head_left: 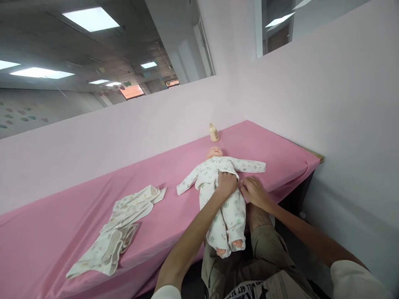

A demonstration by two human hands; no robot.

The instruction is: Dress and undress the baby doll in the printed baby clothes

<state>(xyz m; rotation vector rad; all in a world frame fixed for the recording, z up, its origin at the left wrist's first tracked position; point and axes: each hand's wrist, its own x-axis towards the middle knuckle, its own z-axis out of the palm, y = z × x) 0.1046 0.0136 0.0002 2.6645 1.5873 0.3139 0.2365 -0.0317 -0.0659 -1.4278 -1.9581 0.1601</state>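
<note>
A baby doll (pixel 215 152) lies on its back on a pink-covered table, its bare feet toward me at the front edge. It wears a white printed long-sleeved top (pixel 207 169) with the sleeves spread out, and matching trousers (pixel 229 216). My left hand (pixel 227 183) is closed at the doll's waist, by the top's hem, gripping its clothing; the fingertips are hidden. At the right side of the waist, my right hand (pixel 253 192) has curled fingers against the trousers' edge. Exactly what cloth it pinches is partly hidden.
Folded printed baby clothes (pixel 124 222) lie on the pink table cover (pixel 174 207) to the left. A cream-coloured bottle (pixel 213 133) stands beyond the doll's head, near the wall (pixel 187 112). My knees are at the table's front edge.
</note>
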